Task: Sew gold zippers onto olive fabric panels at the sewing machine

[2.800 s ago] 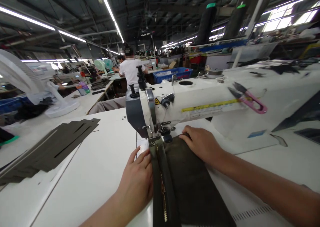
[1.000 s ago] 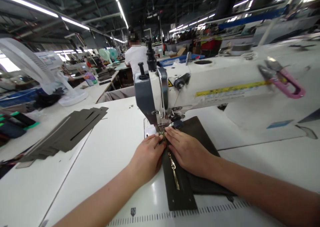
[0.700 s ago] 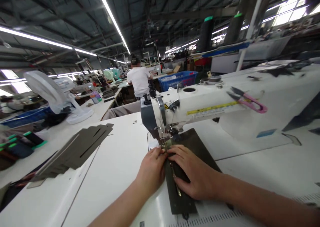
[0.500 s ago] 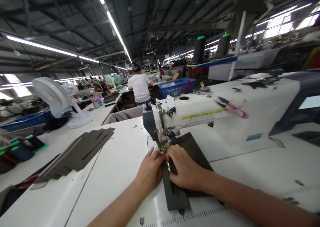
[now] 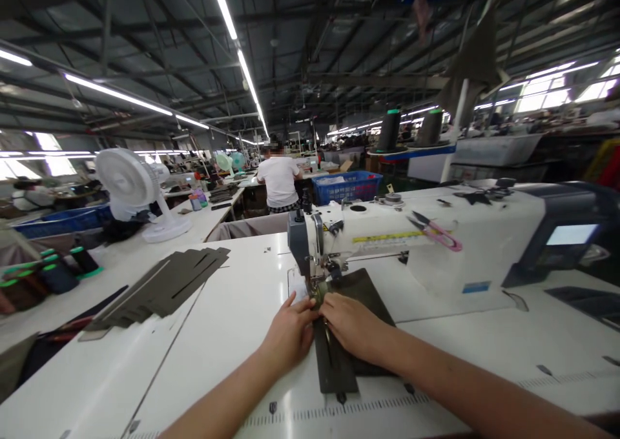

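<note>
My left hand (image 5: 289,329) and right hand (image 5: 352,323) meet on one dark cloth (image 5: 336,372), partly beneath one sewing machine (image 5: 382,226), left fingers slightly spread, right ones bunched; whether they pinch or press, I cannot tell. One pair of scissors (image 5: 440,234) rests against the machine; two tall thread cones (image 5: 389,132) stand behind. The ruler (image 5: 310,416) reads "10"; the blue basket's (image 5: 346,187) lettering is unreadable.

1. White desk (image 5: 232,342) is filling the foreground, ruler marks (image 5: 298,415) running along its near side.
2. Sewing machine (image 5: 426,268) is sitting on the right half.
3. Dark olive fabric (image 5: 336,371) is lying under the needle end.
4. Cut pieces (image 5: 167,287) are overlapping over on the left, kinda fanned out.
</note>
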The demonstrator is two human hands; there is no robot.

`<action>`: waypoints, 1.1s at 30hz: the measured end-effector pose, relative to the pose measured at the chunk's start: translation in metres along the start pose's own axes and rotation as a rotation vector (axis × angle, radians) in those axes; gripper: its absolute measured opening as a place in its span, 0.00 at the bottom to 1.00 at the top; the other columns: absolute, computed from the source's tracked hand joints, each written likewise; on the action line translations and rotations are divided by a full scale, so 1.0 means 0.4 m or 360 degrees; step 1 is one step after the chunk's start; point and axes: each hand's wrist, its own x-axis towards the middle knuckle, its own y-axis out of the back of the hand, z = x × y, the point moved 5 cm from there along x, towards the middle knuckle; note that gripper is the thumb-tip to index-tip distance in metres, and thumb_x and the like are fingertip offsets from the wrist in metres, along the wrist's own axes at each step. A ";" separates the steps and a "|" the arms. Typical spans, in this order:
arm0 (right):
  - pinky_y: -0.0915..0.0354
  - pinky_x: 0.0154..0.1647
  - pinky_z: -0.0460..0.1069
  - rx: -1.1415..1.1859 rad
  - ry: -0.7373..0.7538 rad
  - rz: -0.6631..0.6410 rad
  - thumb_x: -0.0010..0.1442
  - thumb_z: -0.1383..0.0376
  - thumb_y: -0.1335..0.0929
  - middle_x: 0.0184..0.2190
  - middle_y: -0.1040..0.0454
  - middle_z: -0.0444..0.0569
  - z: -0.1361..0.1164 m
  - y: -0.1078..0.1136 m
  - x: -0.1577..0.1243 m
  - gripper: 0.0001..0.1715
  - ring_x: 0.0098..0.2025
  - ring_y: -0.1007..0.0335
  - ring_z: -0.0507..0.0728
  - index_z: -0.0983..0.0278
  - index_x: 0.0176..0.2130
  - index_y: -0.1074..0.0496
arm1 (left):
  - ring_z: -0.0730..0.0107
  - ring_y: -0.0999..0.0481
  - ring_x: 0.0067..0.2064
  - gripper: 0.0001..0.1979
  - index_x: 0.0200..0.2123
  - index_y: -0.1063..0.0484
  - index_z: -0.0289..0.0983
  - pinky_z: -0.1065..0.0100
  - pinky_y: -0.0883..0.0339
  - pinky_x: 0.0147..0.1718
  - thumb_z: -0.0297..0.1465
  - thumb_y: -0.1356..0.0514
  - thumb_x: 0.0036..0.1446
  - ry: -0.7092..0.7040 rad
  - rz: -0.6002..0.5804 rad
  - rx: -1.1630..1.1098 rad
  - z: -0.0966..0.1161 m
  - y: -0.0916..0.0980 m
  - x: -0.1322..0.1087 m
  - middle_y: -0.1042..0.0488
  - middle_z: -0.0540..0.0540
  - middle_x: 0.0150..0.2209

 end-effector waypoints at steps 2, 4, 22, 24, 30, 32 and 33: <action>0.37 0.37 0.51 -0.0063 0.0020 -0.0028 0.53 0.78 0.40 0.32 0.30 0.53 0.000 0.004 -0.007 0.12 0.35 0.34 0.57 0.68 0.33 0.30 | 0.64 0.29 0.49 0.19 0.43 0.29 0.37 0.47 0.50 0.57 0.19 0.48 0.48 -0.0100 0.0031 0.0058 0.009 0.000 -0.010 0.27 0.43 0.45; 0.37 0.38 0.54 -0.0147 0.0028 -0.0005 0.53 0.78 0.41 0.33 0.29 0.56 -0.015 0.015 -0.029 0.13 0.37 0.34 0.59 0.70 0.33 0.29 | 0.64 0.28 0.48 0.15 0.42 0.30 0.36 0.48 0.51 0.57 0.20 0.49 0.52 -0.0206 0.0080 0.0112 0.019 -0.002 -0.021 0.26 0.44 0.44; 0.32 0.45 0.49 0.0029 0.0197 0.0755 0.54 0.77 0.43 0.38 0.25 0.58 -0.100 -0.015 -0.154 0.18 0.43 0.30 0.58 0.75 0.37 0.26 | 0.59 0.28 0.47 0.16 0.43 0.31 0.31 0.56 0.33 0.49 0.18 0.47 0.51 -0.0088 0.0155 0.0207 0.049 -0.020 -0.035 0.27 0.38 0.46; 0.32 0.45 0.49 0.0110 0.0183 0.0732 0.54 0.77 0.43 0.37 0.25 0.58 -0.099 -0.009 -0.156 0.18 0.41 0.29 0.57 0.74 0.37 0.26 | 0.60 0.28 0.47 0.15 0.42 0.31 0.31 0.56 0.33 0.49 0.19 0.47 0.50 -0.0085 0.0161 0.0194 0.050 -0.021 -0.035 0.27 0.39 0.45; 0.32 0.46 0.49 0.0104 0.0145 0.0717 0.55 0.77 0.43 0.39 0.25 0.57 -0.093 -0.007 -0.155 0.19 0.43 0.29 0.57 0.73 0.37 0.26 | 0.58 0.28 0.47 0.15 0.42 0.31 0.31 0.56 0.32 0.47 0.19 0.46 0.50 -0.0110 0.0148 0.0205 0.049 -0.028 -0.028 0.27 0.38 0.45; 0.32 0.46 0.49 0.0103 0.0143 0.0713 0.55 0.78 0.43 0.38 0.24 0.57 -0.090 -0.008 -0.149 0.19 0.43 0.29 0.57 0.73 0.36 0.26 | 0.57 0.28 0.47 0.15 0.42 0.31 0.31 0.56 0.31 0.47 0.18 0.47 0.49 -0.0112 0.0148 0.0205 0.045 -0.029 -0.024 0.27 0.38 0.45; 0.32 0.46 0.49 0.0107 0.0143 0.0718 0.55 0.78 0.44 0.38 0.24 0.57 -0.088 -0.007 -0.146 0.19 0.42 0.29 0.57 0.73 0.36 0.26 | 0.57 0.28 0.47 0.15 0.42 0.31 0.31 0.56 0.31 0.47 0.18 0.46 0.49 -0.0116 0.0145 0.0198 0.042 -0.030 -0.022 0.27 0.37 0.45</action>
